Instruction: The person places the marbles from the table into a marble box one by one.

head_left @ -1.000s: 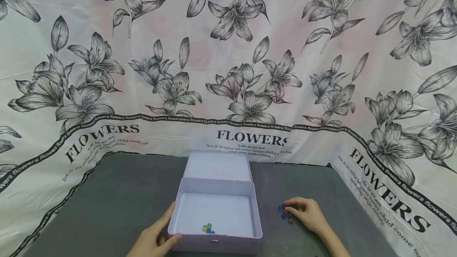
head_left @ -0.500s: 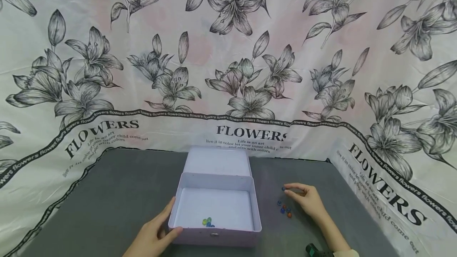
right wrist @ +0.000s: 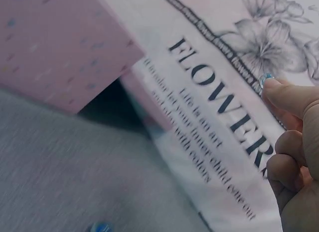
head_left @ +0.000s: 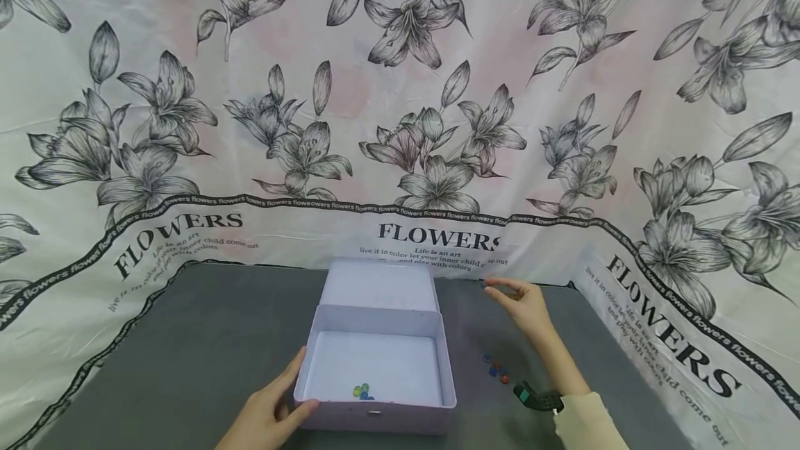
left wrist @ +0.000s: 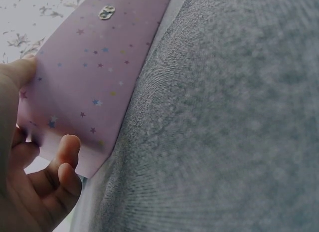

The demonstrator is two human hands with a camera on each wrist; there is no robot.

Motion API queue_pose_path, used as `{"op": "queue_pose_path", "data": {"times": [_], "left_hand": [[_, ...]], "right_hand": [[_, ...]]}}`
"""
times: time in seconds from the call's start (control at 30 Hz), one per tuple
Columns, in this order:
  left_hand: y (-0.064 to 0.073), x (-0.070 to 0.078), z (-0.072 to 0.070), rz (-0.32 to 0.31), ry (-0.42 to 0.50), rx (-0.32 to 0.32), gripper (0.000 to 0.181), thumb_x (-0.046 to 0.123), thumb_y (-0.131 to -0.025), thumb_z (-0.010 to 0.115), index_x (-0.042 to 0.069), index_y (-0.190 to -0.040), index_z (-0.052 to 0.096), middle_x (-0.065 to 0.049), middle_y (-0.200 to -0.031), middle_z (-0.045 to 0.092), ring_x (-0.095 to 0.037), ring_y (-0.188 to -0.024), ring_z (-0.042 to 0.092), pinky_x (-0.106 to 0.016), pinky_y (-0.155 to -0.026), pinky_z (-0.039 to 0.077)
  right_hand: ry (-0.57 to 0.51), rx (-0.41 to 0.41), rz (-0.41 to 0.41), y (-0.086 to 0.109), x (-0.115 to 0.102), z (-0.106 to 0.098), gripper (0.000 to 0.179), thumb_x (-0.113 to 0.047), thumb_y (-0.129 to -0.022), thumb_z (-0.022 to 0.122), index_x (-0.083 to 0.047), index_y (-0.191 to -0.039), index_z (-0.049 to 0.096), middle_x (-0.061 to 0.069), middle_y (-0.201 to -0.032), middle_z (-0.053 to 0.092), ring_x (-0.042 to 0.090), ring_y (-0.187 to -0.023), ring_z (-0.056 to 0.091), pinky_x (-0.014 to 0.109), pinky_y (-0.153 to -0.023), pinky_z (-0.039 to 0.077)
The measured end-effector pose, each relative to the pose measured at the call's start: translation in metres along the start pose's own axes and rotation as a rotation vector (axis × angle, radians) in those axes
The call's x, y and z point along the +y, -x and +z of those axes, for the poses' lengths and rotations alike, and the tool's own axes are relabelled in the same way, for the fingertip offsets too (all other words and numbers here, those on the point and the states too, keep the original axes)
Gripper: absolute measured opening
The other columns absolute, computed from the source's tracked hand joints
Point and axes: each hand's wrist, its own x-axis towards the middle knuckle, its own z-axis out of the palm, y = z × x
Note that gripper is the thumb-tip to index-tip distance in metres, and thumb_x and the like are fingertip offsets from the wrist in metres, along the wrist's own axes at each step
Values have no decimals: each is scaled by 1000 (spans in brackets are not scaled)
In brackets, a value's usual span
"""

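My right hand (head_left: 523, 310) pinches a small blue glass marble (right wrist: 266, 78) between thumb and fingertip, raised beyond the right side of the box. My left hand (head_left: 265, 407) holds the front left corner of a lilac metal box (head_left: 375, 418), thumb at the front rim and fingers along the left side. The box is printed with small stars and has its lid (head_left: 380, 283) swung back. Inside, near the front wall, lie several green and blue marbles (head_left: 360, 391). On the table right of the box rest several loose blue and orange marbles (head_left: 495, 371).
A grey cloth covers the table (head_left: 206, 346). White fabric (head_left: 437, 242) printed with flowers and lettering hangs behind and along both sides. A dark wrist strap (head_left: 537, 398) with its device sits on the right wrist.
My right hand has picked a blue marble from the loose group and carried it up and away toward the back of the table. The left hand stays at the box corner.
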Motion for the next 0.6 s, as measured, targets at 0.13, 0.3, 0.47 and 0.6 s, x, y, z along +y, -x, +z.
{"op": "queue_pose_path", "data": {"times": [0.13, 0.3, 0.47, 0.6], "left_hand": [[0, -2, -2, 32, -2, -12, 88, 42, -94, 81, 18, -166, 38, -14, -151, 57, -3, -53, 39, -22, -53, 39], [0, -4, -2, 46, 9, -18, 87, 41, -95, 80, 17, -167, 37, -18, -160, 49, -3, -54, 38, -22, -53, 39], [0, -4, -3, 41, 16, -22, 87, 40, -95, 80, 17, -167, 37, -19, -162, 46, -2, -54, 37, -21, -53, 38], [0, -5, -3, 47, 14, -24, 87, 41, -96, 80, 17, -167, 36, -19, -161, 48, -2, -54, 37, -21, -53, 38]], "right_hand": [[25, -7, -9, -12, -13, 2, 37, -27, -102, 75, -2, -129, 74, 23, -147, 60, -4, -76, 68, 30, -74, 54], [25, -30, -35, -26, -23, 9, 38, -26, -101, 76, -1, -129, 74, 19, -143, 65, 18, -108, 76, 50, -99, 55], [-14, -81, -79, -37, -31, 28, 35, -21, -101, 75, 2, -128, 74, 19, -134, 70, 32, -111, 75, 55, -101, 55], [-29, -117, -113, -44, -39, 49, 32, -17, -101, 75, 5, -126, 74, 21, -130, 72, 39, -112, 74, 51, -97, 58]]}}
